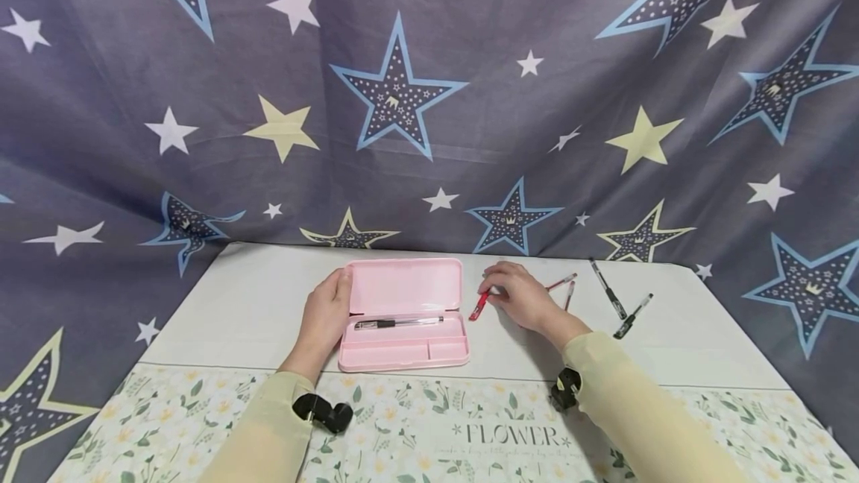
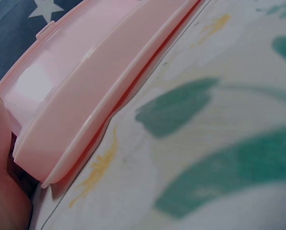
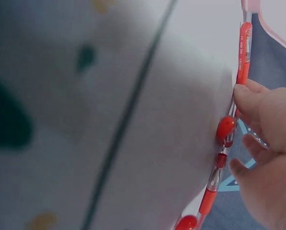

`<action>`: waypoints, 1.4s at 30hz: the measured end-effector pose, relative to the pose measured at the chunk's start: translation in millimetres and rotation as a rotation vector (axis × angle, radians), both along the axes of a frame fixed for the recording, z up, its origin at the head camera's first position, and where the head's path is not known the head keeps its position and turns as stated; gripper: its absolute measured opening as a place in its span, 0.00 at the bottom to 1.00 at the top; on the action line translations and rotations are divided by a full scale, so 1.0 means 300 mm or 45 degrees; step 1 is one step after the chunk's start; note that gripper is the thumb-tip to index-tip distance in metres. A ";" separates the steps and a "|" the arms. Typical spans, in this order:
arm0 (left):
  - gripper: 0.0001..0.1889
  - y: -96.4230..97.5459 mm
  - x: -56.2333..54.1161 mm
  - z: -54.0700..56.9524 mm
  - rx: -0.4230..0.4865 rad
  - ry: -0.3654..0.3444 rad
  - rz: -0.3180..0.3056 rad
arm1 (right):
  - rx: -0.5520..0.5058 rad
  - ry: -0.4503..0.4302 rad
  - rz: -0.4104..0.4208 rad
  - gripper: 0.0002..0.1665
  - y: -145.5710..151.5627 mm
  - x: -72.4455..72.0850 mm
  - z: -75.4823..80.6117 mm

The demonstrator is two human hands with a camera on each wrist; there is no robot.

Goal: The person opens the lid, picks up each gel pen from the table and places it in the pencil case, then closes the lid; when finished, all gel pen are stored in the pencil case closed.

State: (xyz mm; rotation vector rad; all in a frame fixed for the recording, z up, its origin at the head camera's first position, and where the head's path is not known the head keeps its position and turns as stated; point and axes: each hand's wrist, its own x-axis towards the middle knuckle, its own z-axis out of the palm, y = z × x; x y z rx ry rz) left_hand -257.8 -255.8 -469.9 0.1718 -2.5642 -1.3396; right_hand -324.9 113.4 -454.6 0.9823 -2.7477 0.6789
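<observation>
A pink pencil case [image 1: 403, 364] lies with its lid raised, and a clear pen with a black grip [image 1: 385, 324] rests in its long upper compartment. My left hand [image 1: 326, 315] holds the case at its left side, thumb by the lid's edge; the left wrist view has this hand [image 2: 6, 167] at the case's end. To the right of the case, my right hand [image 1: 520, 298] pinches a red pen [image 1: 478, 307] between thumb and fingers. In the right wrist view that red pen [image 3: 244, 52] points toward the pink case.
Two more red pens, one angled [image 1: 562, 282] and one steeper [image 1: 570, 295], lie beyond my right hand. Farther right are two black pens, a longer-looking one [image 1: 609, 291] and a lower one [image 1: 633, 317]. A star-patterned curtain [image 1: 470, 125] hangs behind the table [image 1: 248, 311].
</observation>
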 end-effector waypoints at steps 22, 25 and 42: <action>0.34 -0.003 -0.003 -0.006 -0.008 0.023 -0.003 | -0.023 0.063 0.001 0.07 0.025 0.015 -0.001; 0.34 -0.002 -0.003 -0.004 -0.008 0.021 -0.002 | -0.056 0.086 -0.005 0.08 0.034 0.017 0.000; 0.33 -0.002 0.005 0.003 -0.005 0.031 -0.007 | -0.145 0.139 -0.212 0.08 0.053 0.075 0.065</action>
